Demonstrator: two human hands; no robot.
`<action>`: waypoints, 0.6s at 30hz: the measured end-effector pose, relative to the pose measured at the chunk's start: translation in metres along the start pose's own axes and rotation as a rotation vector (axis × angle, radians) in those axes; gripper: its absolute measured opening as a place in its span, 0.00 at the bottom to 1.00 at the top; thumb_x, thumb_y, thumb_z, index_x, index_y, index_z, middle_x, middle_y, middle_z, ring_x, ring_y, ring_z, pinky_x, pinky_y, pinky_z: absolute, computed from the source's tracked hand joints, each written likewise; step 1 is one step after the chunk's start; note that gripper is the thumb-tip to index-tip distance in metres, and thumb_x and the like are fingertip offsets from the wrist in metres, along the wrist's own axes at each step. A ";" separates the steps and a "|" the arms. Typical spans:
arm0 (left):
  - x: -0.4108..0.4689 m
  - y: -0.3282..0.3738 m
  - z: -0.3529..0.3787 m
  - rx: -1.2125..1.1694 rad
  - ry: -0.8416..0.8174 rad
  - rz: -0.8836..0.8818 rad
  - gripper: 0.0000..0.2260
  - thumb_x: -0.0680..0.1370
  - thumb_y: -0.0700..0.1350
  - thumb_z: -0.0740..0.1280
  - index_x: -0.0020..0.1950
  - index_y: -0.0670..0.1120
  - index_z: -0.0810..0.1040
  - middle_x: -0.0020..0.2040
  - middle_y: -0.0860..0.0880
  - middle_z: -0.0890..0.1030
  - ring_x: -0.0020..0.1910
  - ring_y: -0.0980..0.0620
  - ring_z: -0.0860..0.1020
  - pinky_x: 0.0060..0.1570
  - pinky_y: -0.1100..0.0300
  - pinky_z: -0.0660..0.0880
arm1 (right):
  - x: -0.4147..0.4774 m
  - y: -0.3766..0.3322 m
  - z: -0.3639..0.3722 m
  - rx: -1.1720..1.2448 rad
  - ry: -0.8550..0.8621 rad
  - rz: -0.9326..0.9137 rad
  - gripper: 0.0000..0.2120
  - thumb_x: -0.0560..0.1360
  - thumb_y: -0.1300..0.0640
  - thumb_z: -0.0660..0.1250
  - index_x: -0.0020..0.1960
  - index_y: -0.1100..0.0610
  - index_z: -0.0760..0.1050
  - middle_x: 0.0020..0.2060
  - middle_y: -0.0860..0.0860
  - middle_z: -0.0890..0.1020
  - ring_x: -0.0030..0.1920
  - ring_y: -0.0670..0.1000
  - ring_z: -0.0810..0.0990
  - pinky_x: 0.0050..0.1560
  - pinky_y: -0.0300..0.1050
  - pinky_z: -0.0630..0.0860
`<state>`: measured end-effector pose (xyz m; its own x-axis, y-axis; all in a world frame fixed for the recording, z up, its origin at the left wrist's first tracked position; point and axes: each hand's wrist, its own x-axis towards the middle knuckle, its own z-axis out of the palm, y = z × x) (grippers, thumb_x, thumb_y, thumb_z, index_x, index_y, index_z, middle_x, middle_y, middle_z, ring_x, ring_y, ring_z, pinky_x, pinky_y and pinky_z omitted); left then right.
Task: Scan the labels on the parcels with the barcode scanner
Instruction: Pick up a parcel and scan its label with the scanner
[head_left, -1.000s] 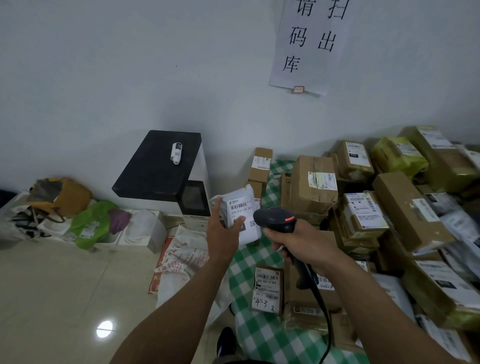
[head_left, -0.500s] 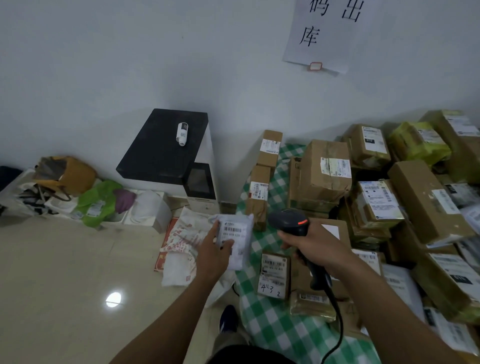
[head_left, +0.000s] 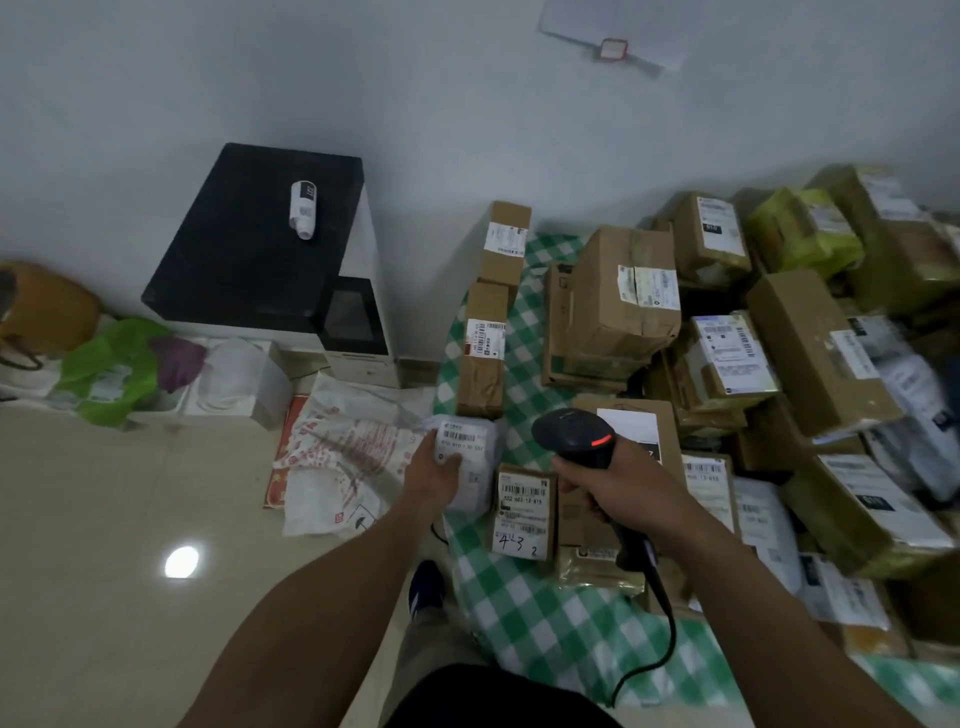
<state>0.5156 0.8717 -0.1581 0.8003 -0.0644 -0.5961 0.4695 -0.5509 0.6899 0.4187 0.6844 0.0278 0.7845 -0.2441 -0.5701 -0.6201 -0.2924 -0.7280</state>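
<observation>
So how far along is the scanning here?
Done, apparently: the white parcel, held up to the barcode scanner a second ago, is now lowered in the left hand. In hand: the right hand grips the scanner. Left: the piled boxes on the checked cloth.

One barcode scanner. One white soft parcel, centre frame. Two tall slim boxes at the left edge of the bench. At least nine more brown cartons fill the right side; the blurred far ones cannot be counted. One yellow-green parcel. One black-topped machine with one white bottle on top.
</observation>
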 end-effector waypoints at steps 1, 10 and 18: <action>0.000 0.000 0.001 0.008 0.006 -0.002 0.25 0.84 0.44 0.65 0.80 0.44 0.63 0.75 0.42 0.72 0.72 0.41 0.72 0.70 0.49 0.68 | 0.000 0.002 -0.001 0.009 0.005 0.001 0.07 0.79 0.53 0.72 0.56 0.46 0.78 0.40 0.51 0.87 0.28 0.43 0.76 0.31 0.38 0.75; -0.039 0.002 0.015 0.188 0.169 0.318 0.29 0.78 0.50 0.73 0.77 0.47 0.68 0.74 0.45 0.67 0.73 0.45 0.66 0.71 0.51 0.65 | -0.014 0.015 -0.009 0.019 0.043 -0.042 0.07 0.79 0.51 0.72 0.57 0.46 0.80 0.38 0.47 0.87 0.28 0.40 0.78 0.30 0.34 0.74; -0.045 -0.014 0.032 0.412 -0.328 0.412 0.60 0.61 0.50 0.85 0.84 0.44 0.53 0.80 0.44 0.60 0.77 0.44 0.63 0.77 0.52 0.61 | -0.024 0.034 -0.016 0.025 0.087 -0.033 0.07 0.79 0.51 0.72 0.57 0.45 0.79 0.38 0.45 0.86 0.29 0.37 0.79 0.32 0.32 0.73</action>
<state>0.4609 0.8558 -0.1541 0.6983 -0.5517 -0.4560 -0.0837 -0.6956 0.7135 0.3785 0.6658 0.0229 0.7997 -0.3147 -0.5113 -0.5928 -0.2786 -0.7556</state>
